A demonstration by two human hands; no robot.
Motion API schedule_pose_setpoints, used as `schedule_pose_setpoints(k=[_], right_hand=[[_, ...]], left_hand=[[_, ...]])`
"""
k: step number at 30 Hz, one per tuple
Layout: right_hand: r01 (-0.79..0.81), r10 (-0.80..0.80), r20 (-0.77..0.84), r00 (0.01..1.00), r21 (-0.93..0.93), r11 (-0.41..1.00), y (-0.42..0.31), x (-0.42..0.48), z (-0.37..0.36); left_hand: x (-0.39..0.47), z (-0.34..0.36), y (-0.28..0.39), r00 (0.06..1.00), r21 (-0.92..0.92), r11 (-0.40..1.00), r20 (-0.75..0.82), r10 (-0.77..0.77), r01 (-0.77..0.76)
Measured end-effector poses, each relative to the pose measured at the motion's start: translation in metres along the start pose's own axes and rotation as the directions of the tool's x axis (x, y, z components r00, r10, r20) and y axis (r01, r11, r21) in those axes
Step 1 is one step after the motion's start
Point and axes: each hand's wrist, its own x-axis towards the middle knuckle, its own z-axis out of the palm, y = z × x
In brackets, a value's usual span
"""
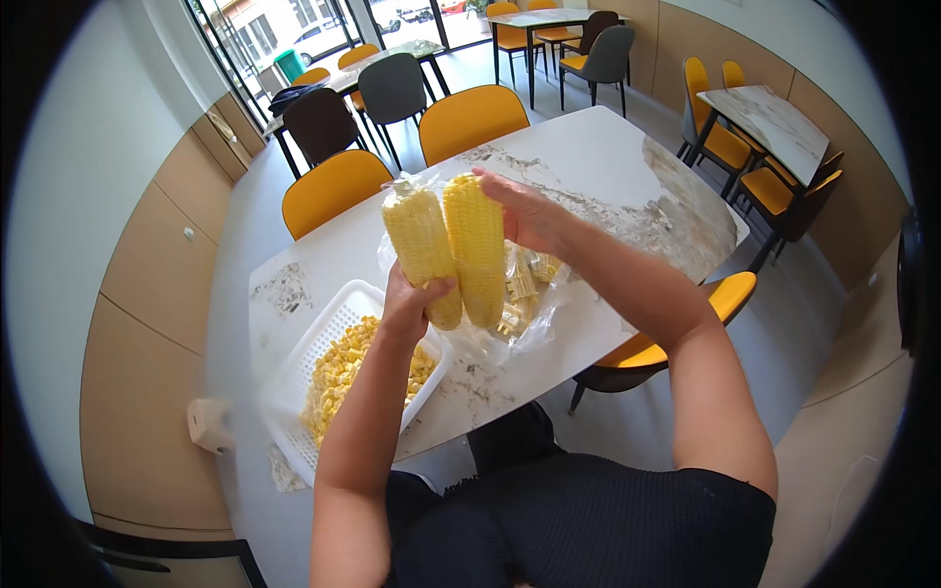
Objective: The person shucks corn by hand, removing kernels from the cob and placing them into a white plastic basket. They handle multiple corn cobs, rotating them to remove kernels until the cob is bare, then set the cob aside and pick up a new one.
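My left hand (415, 298) grips an ear of corn in clear plastic wrap (417, 242) near its lower end and holds it upright over the table. A second, brighter yellow ear of corn (474, 250) stands close beside it, with my right hand (518, 209) at its upper right side. Below the left forearm is a white perforated plastic basket (290, 375) holding many loose corn kernels (342, 371). Behind and right of the ears, stripped cobs (520, 287) lie on a clear plastic bag (540, 331).
The marble-patterned table (588, 154) has two yellow-backed chairs (474, 121) along its far side and another chair (639, 353) at the right. A white box-like object (211, 425) is left of the basket. More tables and chairs stand farther back.
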Motion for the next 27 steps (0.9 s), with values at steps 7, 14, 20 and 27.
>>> schedule_pose_setpoints(k=[7,14,20,27], right_hand=[[0.05,-0.087,-0.074,0.993,-0.407,0.912,0.005,-0.009,0.02],[0.178,-0.295,-0.255,0.921,-0.398,0.9,0.009,0.005,0.042],[0.238,-0.374,-0.385,0.844,-0.357,0.903,0.011,0.02,0.051],[0.239,-0.255,-0.417,0.872,-0.092,0.967,0.038,0.039,0.047]], left_hand=[[-0.021,-0.002,0.004,0.999,-0.047,0.998,-0.016,-0.037,0.037],[-0.029,0.0,0.01,0.983,-0.033,0.997,-0.17,-0.07,0.065],[-0.046,0.01,0.015,0.952,-0.149,0.988,-0.306,-0.015,-0.032],[-0.053,0.032,0.017,0.917,0.209,0.945,-0.261,0.303,-0.253]])
